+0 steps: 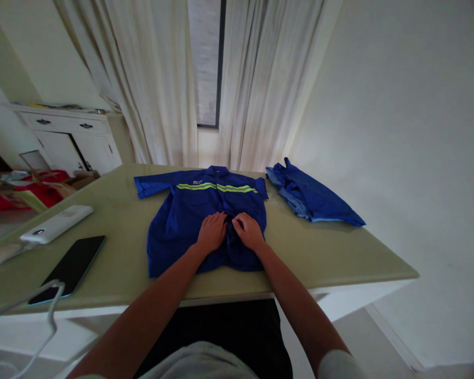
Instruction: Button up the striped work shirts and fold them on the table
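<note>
A blue short-sleeved work shirt [193,210] with yellow-and-grey reflective bands across the chest lies front up on the table, collar away from me. My left hand [213,230] rests on the middle of its front, fingers bent at the button edge. Just to the right, my right hand [247,230] is curled at the same opening, pinching the cloth there. Between the two hands the fabric is bunched into a dark fold. The fingertips of both hands are partly hidden in the cloth.
The table [319,258] has a greenish cover. Folded blue clothes [312,195] lie at the back right by the wall. On the left are a black phone [73,266], a white power bank [59,223] and a white cable [51,310]. Curtains [154,79] hang behind.
</note>
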